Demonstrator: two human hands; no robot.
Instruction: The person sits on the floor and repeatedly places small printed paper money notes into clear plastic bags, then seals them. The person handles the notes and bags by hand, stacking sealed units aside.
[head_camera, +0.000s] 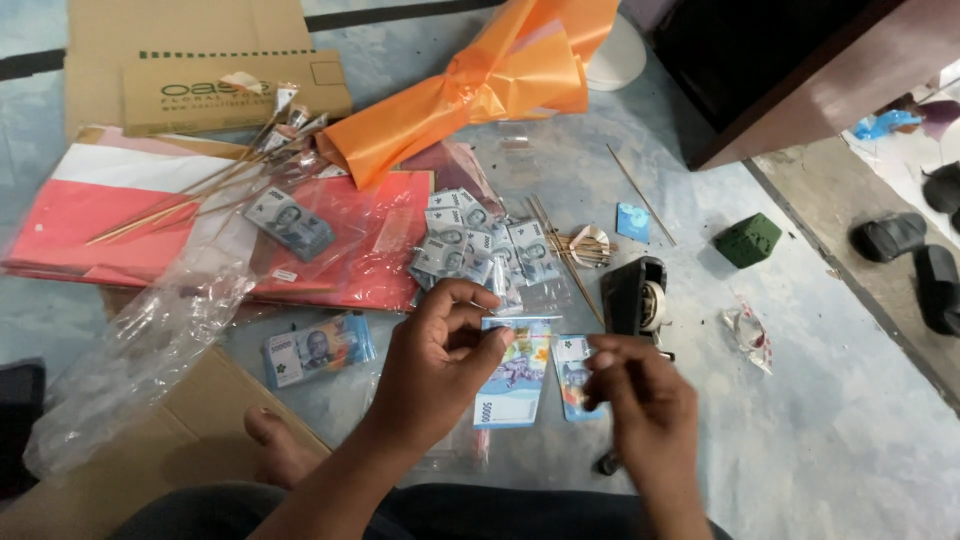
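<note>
While the left hand (440, 345) pinches one blue paper banknote (513, 372) by its top edge, the right hand (640, 395) closes thumb and finger on a second (572, 375), both just left of the black tape dispenser (636, 296). Bare grey floor (800, 440) lies open right of the dispenser; whether a clear sleeve covers either note is hard to tell.

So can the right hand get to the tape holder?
Probably yes. The tape holder sits on the floor just beyond the right hand, with nothing between them, though its fingers seem to be pinching something.

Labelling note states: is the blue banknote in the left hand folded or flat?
Flat. The blue banknote hangs unfolded, full length showing, from the left hand fingertips.
</note>
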